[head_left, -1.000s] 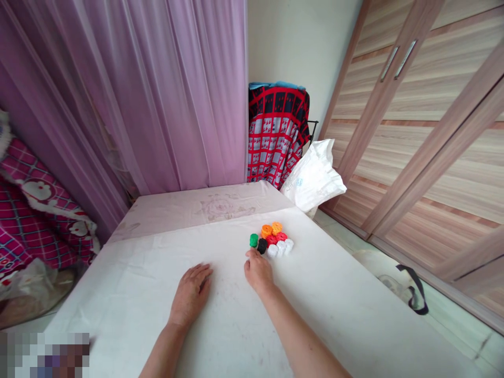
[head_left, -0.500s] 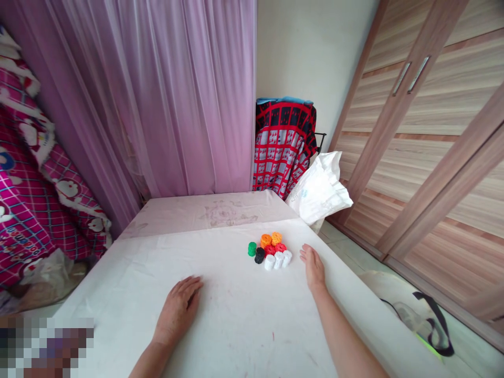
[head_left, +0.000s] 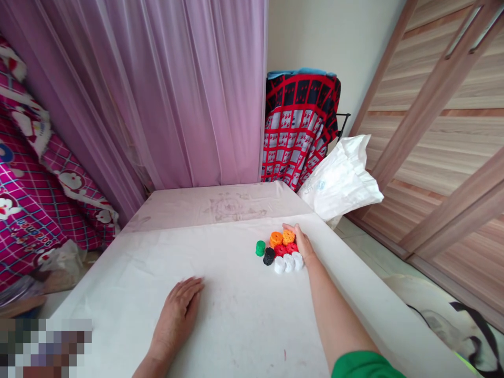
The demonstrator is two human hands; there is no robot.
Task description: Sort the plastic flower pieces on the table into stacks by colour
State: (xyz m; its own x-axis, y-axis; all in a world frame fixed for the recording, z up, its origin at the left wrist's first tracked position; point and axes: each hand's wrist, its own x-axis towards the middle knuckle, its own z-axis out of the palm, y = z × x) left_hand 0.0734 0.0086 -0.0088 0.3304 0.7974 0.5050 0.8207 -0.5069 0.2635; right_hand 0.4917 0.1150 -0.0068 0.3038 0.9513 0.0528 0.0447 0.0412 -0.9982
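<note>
My left hand lies palm down on the white-covered table, fingers stretched out and nothing in it. At the right edge of a cluster of small ridged cylinders, my right hand is open, its fingers reaching behind the right orange cylinder; whether they touch it I cannot tell. Another orange cylinder sits beside that one. In front are red cylinders, then a row of white cylinders. A black cylinder and a green cylinder stand on the cluster's left side.
The table has a paler flowered strip at its far end, against a purple curtain. A white plastic bag leans by the far right corner. Wooden wardrobe doors stand right; a pink patterned cloth hangs left.
My right hand has moved forward and left, from beside the cluster to its right edge behind the orange cylinder. The left hand stays in place. The camera view has shifted slightly.
</note>
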